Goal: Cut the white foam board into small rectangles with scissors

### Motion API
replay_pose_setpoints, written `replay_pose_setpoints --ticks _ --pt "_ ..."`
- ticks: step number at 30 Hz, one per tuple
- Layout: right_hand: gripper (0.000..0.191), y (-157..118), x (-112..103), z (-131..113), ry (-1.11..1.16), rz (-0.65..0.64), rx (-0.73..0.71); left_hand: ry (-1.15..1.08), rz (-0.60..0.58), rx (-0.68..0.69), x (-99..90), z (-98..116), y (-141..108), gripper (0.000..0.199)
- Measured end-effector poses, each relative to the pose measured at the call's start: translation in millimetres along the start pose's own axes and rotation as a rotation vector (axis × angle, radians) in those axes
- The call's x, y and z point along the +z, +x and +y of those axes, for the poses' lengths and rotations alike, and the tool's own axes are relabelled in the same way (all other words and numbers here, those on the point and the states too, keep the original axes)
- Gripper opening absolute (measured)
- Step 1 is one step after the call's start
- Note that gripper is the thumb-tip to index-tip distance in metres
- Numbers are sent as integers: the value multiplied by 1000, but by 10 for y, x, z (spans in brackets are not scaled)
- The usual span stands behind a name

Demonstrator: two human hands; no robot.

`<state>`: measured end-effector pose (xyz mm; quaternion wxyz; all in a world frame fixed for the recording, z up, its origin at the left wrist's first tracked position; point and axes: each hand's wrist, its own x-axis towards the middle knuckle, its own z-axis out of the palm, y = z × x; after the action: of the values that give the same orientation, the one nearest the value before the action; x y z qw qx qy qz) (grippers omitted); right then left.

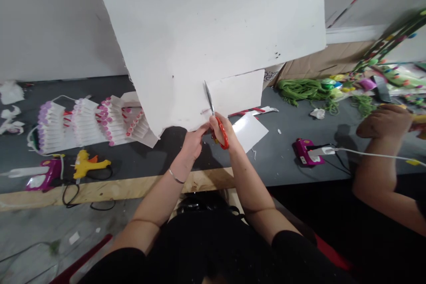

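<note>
A large white board (pixel 213 22) rises from the grey table and fills the upper middle of the view. My right hand (pixel 222 128) is closed round the orange-handled scissors (pixel 222 134), whose blades point up and lie over the board's lower part. My left hand (pixel 195 140) is at the board's lower edge, its fingers together and meeting my right hand; whatever they pinch is hidden. Just right of my hands lies a white sheet (pixel 250 131), with red-and-white strips (pixel 248 112) behind it.
On the left are pleated paper pieces (pixel 84 122), a yellow glue gun (pixel 89 164) and a purple power block (pixel 45 175). On the right are another purple block (pixel 308 151), green yarn (pixel 301 91) and another person's hand (pixel 384 122). A wooden edge (pixel 133 186) runs along the front.
</note>
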<state>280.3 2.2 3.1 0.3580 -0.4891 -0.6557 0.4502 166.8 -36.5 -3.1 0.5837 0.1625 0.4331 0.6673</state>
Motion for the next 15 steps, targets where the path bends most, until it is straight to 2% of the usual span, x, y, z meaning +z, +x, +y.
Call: replay_pose_setpoints --ticks 10,15 --pt "52 26 62 96 117 25 -3 -33 34 -29 -25 -45 28 24" --pt "52 57 100 155 126 10 -6 17 14 9 -62 -66 69 12"
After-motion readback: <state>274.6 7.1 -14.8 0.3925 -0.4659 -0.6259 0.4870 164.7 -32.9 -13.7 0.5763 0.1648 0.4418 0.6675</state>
